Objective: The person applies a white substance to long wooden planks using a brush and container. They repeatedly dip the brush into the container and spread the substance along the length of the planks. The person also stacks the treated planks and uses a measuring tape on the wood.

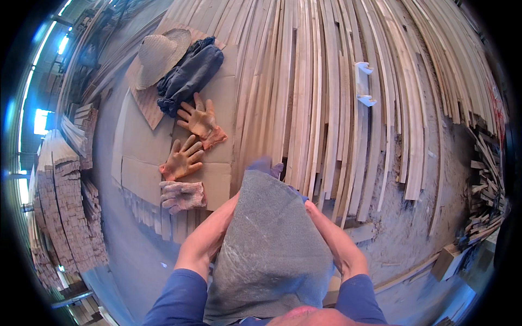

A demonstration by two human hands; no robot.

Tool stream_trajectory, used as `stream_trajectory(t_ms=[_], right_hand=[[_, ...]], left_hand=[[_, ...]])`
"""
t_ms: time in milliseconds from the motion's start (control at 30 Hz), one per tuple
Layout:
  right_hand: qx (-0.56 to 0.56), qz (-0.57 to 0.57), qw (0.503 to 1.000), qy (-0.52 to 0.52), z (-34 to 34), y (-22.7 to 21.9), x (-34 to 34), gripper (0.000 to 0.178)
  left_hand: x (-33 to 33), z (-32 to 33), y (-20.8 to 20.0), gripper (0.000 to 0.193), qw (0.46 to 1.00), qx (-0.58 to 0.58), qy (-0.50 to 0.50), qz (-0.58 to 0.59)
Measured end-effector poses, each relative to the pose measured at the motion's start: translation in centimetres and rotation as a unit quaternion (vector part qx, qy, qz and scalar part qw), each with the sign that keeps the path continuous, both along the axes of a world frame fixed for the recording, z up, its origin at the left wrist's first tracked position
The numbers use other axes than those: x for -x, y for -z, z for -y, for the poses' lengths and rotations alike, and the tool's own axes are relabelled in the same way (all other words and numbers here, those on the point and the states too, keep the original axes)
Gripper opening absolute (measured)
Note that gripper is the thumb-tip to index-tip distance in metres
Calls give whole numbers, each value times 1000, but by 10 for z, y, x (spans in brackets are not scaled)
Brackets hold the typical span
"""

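Observation:
A grey cloth [272, 239], possibly an apron, spreads in front of my body and rises to a narrow top. My left forearm [204, 244] and my right forearm [340, 244] reach forward along its two sides. Both hands are mostly hidden behind the cloth. A blurred purple patch [265, 163], perhaps a gloved hand, shows above its top edge. Blue-purple material also shows at my right wrist [302, 196]. How the fingers lie, and what they hold, cannot be seen.
Long wooden strips [304, 98] cover the floor ahead. To the left, cardboard [144, 182] carries orange-palmed gloves [182, 160], a pale knit glove [183, 196], a dark blue garment [190, 73] and a straw hat [157, 57]. Stacked timber [68, 206] stands far left; a white bracket [363, 84] lies on the strips.

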State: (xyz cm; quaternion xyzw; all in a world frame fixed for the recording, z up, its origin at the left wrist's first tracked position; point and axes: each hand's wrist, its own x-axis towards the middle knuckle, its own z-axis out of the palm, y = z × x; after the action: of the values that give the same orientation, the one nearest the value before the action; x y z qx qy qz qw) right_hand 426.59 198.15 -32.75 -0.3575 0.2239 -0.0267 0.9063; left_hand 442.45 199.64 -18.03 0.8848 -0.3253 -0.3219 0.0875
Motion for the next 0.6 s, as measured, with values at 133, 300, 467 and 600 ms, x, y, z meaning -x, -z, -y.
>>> stream_trajectory(t_ms=[133,300,467,600], right_hand=[[118,-58,991,31,-26,42,-10,35],[310,-169,927,-127,-15,8,-29,40],[312,-192,920,-138,3,-64,-41,47],[281,-259,919,-97,-15,-34,-43,53]], left_hand=[[6,-31,23,34,973,210,-26,-95],[20,-124,38,29,955,203,-73,-203],[37,-172,28,29,961,72,-78,-257],[54,-191,28,30,956,29,-80,-280]])
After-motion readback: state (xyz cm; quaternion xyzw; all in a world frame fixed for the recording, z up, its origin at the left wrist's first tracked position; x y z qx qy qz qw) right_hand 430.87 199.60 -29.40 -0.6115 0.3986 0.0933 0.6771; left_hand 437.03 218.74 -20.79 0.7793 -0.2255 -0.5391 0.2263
